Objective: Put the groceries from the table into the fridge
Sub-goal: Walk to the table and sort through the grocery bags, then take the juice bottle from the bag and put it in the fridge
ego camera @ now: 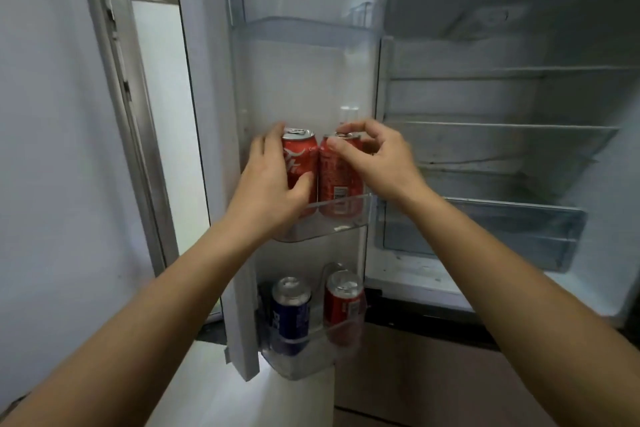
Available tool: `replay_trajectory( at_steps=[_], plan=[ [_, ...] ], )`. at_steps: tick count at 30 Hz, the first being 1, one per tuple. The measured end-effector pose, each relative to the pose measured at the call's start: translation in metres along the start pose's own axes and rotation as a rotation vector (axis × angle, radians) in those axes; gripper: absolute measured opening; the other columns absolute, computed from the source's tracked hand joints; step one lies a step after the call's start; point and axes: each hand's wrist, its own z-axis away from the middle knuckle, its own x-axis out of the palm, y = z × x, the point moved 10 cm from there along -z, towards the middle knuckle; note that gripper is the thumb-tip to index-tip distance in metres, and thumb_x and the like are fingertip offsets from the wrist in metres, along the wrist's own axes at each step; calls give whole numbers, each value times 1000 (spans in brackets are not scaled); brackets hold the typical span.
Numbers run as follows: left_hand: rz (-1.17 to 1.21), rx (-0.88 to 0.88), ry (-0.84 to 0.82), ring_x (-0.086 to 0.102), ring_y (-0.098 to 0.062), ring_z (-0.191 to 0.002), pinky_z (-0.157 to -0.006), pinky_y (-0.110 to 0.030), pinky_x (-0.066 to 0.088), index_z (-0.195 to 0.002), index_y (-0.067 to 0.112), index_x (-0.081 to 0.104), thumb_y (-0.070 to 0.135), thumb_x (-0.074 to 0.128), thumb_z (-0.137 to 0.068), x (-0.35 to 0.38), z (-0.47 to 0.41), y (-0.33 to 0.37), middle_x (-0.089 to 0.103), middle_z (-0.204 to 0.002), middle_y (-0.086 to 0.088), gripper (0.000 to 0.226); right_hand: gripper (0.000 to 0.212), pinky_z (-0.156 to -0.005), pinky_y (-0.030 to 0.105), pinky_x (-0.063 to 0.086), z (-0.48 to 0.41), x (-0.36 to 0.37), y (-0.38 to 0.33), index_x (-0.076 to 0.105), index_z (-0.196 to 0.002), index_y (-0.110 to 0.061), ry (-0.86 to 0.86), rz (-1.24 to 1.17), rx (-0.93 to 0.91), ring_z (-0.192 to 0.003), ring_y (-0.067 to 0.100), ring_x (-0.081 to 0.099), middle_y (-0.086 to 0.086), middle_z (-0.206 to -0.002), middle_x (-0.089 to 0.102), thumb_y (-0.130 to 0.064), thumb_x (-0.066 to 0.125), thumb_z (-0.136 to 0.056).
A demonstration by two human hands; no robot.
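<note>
gripping cans [300, 166] behind door rail [349, 198], probably touching

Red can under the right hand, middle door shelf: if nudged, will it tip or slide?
The right red metal can looks rigid and smooth, so it probably slides. Tall and narrow, it might tip, but the clear plastic shelf rail and the neighbouring left red can should catch it.
</note>
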Motion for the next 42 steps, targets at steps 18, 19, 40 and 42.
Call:
replay_trajectory(
  at_steps=[18,19,40,42],
  plan=[
    [-352,-89,196,18,-22,-152,-122,-45,22,-153,12,30,35,38,-101,-14,175,-42,23,-163,-11,58,72,-125,41,4,147,59,30,29,-155,-14,209,241,-316,-152,37,6,22,-163,6,-48,53,-96],
    [-400,-160,184,16,-22,-152,-122,-49,22,-153,15,29,36,36,-102,-19,196,-57,21,-163,-9,57,72,-125,45,5,161,75,31,31,-154,-13,195,264,-342,-151,41,6,21,-161,6,-47,56,-96],
    [-988,-940,392,4,-18,-153,-123,-50,13,-156,22,24,46,29,-102,-447,616,-165,10,-166,-4,60,69,-121,51,15,487,479,-259,28,-154,-15,-605,-62,-639,-153,37,13,20,-163,17,-44,52,-96],
    [-1016,-1021,417,5,-19,-153,-122,-51,15,-156,22,24,48,27,-102,-500,659,-174,12,-166,-4,60,71,-121,49,16,526,519,-303,26,-155,-17,-692,-73,-683,-153,35,12,18,-164,15,-44,54,-96]
  ],
)
